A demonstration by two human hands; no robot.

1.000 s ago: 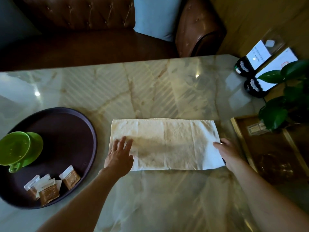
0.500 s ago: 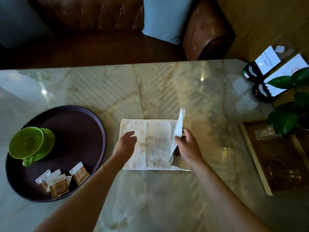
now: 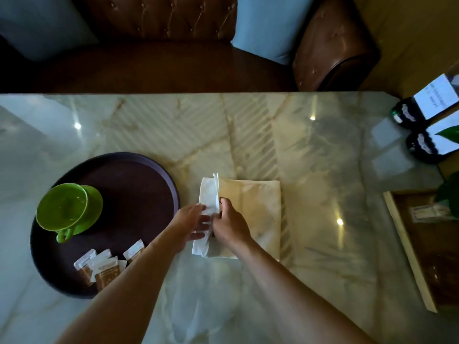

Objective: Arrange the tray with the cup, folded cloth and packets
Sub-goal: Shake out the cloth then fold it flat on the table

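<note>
A: On the left of the marble table [image 3: 323, 150], what sits in the round dark tray [image 3: 139, 175]?

B: A green cup [image 3: 62, 207] on a green saucer [image 3: 93, 207] at the tray's left, handle toward the near side. Near it, along the near rim, a small cluster of brown-and-white packets [image 3: 106, 265], some overlapping; the left forearm crosses just beside them.

A: And the cloth?

B: The white cloth [image 3: 253, 207] lies on the table just right of the tray, apart from its rim, folded into a rough rectangle. Its left edge stands up in loose layers. The left hand [image 3: 190, 224] lies fairly flat on that left end, fingers spread narrowly. The right hand [image 3: 229, 224] is closed on the raised layers, pinching them against the folded part.

A: Anything else around?

B: A brown leather sofa [image 3: 161, 45] with a blue cushion [image 3: 263, 26] beyond the far edge. At far right, two dark stands with white cards [image 3: 434, 95], green leaves [image 3: 449, 192], and a wooden tray [image 3: 407, 249] at the right edge.

A: Open room?

B: Bare marble far of the cloth, between cloth and wooden tray, and along the near edge. The dark tray's right half is bare.
</note>
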